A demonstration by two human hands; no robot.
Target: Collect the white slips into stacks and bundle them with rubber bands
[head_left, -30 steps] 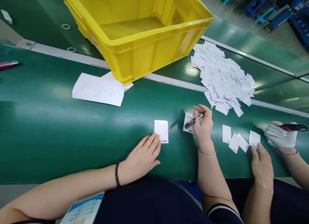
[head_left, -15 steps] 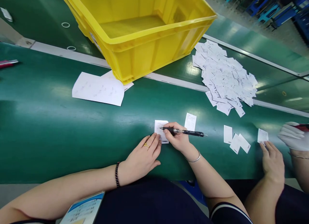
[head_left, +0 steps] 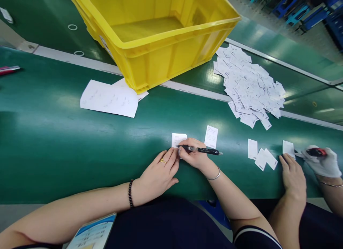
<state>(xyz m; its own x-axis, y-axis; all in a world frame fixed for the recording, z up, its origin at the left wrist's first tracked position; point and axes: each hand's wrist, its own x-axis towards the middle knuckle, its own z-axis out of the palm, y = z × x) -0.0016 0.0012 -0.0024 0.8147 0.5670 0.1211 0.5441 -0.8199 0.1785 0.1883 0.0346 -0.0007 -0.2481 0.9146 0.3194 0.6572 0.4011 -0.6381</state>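
Note:
Beneath my hands lies a small stack of printed white slips [head_left: 179,137] on the green table. My left hand [head_left: 162,170] is flat and open, its fingertips resting on the lower left of the stack. A black pen [head_left: 205,150] is gripped in my right hand [head_left: 195,156], its tip at the middle of the top slip. That hand covers the slip's lower right part. Just to the right of it lies a single printed slip [head_left: 211,136], apart from the stack.
A large yellow bin [head_left: 171,52] stands at the back, near a folded white paper [head_left: 108,99]. Back right is a heap of slips [head_left: 249,81]. At right, a co-worker's bare hand [head_left: 293,175] and gloved hand [head_left: 323,162] work at another slip [head_left: 288,149]. A red pen [head_left: 9,70] lies far left.
My right hand and the pen have shifted slightly left and down across the slip. My left hand stays put. The co-worker's hands and slip have moved left.

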